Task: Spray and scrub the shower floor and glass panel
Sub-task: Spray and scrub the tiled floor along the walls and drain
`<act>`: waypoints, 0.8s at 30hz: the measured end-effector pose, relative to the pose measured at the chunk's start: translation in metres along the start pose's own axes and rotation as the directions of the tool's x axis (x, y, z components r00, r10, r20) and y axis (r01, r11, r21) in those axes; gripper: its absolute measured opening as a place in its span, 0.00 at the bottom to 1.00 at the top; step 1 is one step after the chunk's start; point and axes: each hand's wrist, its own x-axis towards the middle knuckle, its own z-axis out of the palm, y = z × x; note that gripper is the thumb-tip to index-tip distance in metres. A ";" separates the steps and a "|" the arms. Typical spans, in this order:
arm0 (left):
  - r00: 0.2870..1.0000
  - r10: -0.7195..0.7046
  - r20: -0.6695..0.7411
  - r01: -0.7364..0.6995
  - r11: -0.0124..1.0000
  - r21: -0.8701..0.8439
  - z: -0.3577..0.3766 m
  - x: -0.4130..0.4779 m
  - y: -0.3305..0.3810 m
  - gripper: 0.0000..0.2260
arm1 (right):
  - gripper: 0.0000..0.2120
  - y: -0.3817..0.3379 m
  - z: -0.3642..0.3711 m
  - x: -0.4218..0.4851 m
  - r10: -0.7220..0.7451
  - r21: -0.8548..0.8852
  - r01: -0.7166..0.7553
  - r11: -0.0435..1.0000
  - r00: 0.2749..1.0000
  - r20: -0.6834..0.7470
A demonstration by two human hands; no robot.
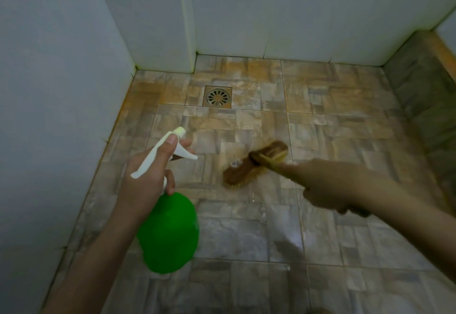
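The job right now looks like scrubbing the shower floor (345, 141), and both hands are busy. The left hand (148, 173) grasps the green spray bottle (170, 234) by its white top, with the thumb lying along the top and the other fingers wrapped around the neck near the trigger. The bottle hangs in the air over the left side of the floor, and its nozzle (179, 131) points toward the far wall (296, 12). The right hand (328, 185) looks blurry, but its fingers seem to be closed around the handle (271, 162) of the scrub brush (249, 165). The brush head sits bristles down on the tiles in the middle of the floor, well apart from the drain (218, 96). To scrub well, I think the brush should stay flat so all the bristles touch the tile, not just one edge. Push down and go back and forth in short strokes, then move over a little so no tile gets missed. The orange marks along the edges and near the drain probably need the most rubbing. It may help to aim the nozzle down at the tiles before squeezing, so the spray lands where the brush goes next. I cannot pick out the glass panel here.
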 end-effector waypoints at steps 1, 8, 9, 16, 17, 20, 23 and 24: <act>1.000 -0.005 -0.003 0.005 1.000 0.000 -0.002 0.001 -0.001 0.10 | 0.47 -0.011 0.004 -0.003 0.006 -0.010 -0.006 1.000 1.000 0.004; 0.999 0.010 -0.030 -0.011 1.000 -0.022 -0.004 0.008 -0.007 0.20 | 0.47 -0.036 -0.026 0.076 0.027 0.032 -0.020 0.999 0.976 -0.214; 0.999 0.009 -0.034 -0.010 1.000 -0.028 -0.004 0.009 -0.006 0.18 | 0.45 -0.036 -0.032 0.071 0.060 0.048 -0.054 0.997 0.987 -0.146; 0.999 0.041 0.003 -0.041 0.999 0.004 0.001 0.011 -0.001 0.15 | 0.52 -0.037 -0.038 0.104 -0.013 -0.027 0.005 1.000 0.945 -0.328; 0.999 0.040 0.002 -0.040 0.999 0.001 0.003 0.012 -0.001 0.14 | 0.51 -0.030 -0.044 0.107 -0.002 -0.024 -0.007 1.000 0.942 -0.335; 1.000 0.027 0.015 -0.027 1.000 0.011 0.010 0.012 -0.001 0.12 | 0.44 -0.013 -0.054 0.069 0.074 0.035 -0.068 0.997 0.979 -0.191; 0.999 0.020 0.042 -0.021 1.000 0.015 0.019 0.013 0.005 0.11 | 0.37 0.002 -0.036 0.030 0.220 0.065 -0.215 0.975 0.972 -0.082; 0.999 0.026 0.047 -0.026 1.000 0.011 0.023 0.015 0.006 0.12 | 0.38 0.007 -0.029 0.033 0.236 0.055 -0.231 0.971 0.963 -0.129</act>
